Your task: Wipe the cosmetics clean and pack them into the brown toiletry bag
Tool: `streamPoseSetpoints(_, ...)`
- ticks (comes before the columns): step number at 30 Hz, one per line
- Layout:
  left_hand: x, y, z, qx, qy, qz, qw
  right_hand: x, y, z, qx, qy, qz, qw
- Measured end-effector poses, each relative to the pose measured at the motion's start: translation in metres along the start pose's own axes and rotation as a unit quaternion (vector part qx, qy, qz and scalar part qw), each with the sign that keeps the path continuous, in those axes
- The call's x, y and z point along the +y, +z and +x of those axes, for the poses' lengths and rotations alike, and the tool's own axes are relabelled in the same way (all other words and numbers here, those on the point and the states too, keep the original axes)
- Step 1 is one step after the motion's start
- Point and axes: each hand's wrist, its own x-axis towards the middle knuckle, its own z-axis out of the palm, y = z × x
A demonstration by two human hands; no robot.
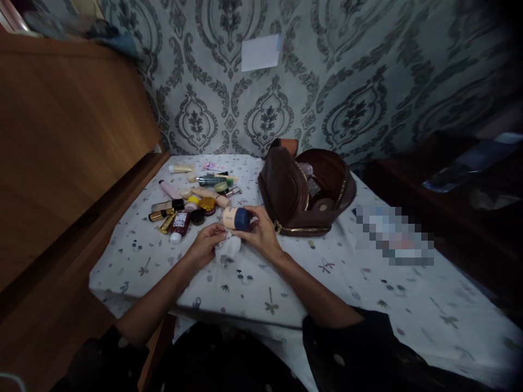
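My right hand (261, 231) is closed round a small peach-coloured container with a dark blue cap (236, 218), held tilted on its side above the table. In my left hand (207, 242) the fingers pinch a white cloth or tissue (227, 249), which hangs just under the container. Left of my hands lies a group of cosmetics: a dark red bottle with a white cap (180, 224), an amber jar (207, 205), a small black jar (197, 217) and several tubes. An open brown leather bag (286, 185) stands behind my right hand, with some items inside.
A patterned white cloth (253, 294) covers the table. To the left rises a wooden cabinet (73, 136). Patterned wallpaper (265, 114) is behind, with a white card (260, 53) on it. A blurred-out flat thing (394, 235) lies at right.
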Motion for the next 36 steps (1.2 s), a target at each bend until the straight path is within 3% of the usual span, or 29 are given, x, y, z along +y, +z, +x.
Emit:
streamPoseSetpoints(10,0.001,0.000,-0.003,0.048,0.082,0.041,0.995,-0.003,-0.007,-0.002,-0.019,-0.040,-0.130,0.990)
streamPoseSetpoints(14,0.001,-0.005,0.000,0.068,0.153,0.122,0.978,-0.003,-0.006,-0.004,-0.036,-0.046,-0.157,0.986)
streamPoseSetpoints(17,0.002,-0.010,-0.002,0.096,0.248,0.252,0.931,-0.006,-0.004,-0.007,-0.059,-0.049,-0.159,0.984)
streamPoseSetpoints(20,0.004,-0.010,-0.007,0.071,0.336,0.384,0.857,-0.008,-0.001,-0.009,-0.055,-0.045,-0.138,0.988)
streamPoseSetpoints(22,0.005,-0.009,-0.010,0.040,0.366,0.439,0.820,-0.008,0.000,-0.008,-0.035,-0.026,-0.103,0.994)
streamPoseSetpoints(24,0.006,-0.006,-0.012,0.036,0.376,0.457,0.805,-0.008,-0.001,-0.006,-0.021,0.016,-0.038,0.999)
streamPoseSetpoints(28,0.008,-0.005,-0.009,0.080,0.361,0.418,0.830,-0.009,-0.002,-0.002,-0.062,0.142,0.155,0.976)
streamPoseSetpoints(31,0.009,-0.007,-0.007,0.092,0.315,0.397,0.857,-0.010,0.001,-0.002,-0.076,0.180,0.245,0.949)
streamPoseSetpoints(33,0.008,-0.008,-0.008,0.093,0.279,0.386,0.874,-0.010,0.005,-0.002,-0.063,0.175,0.248,0.951)
streamPoseSetpoints(36,0.008,-0.006,-0.013,0.084,0.241,0.370,0.893,-0.012,0.006,-0.004,-0.025,0.128,0.168,0.977)
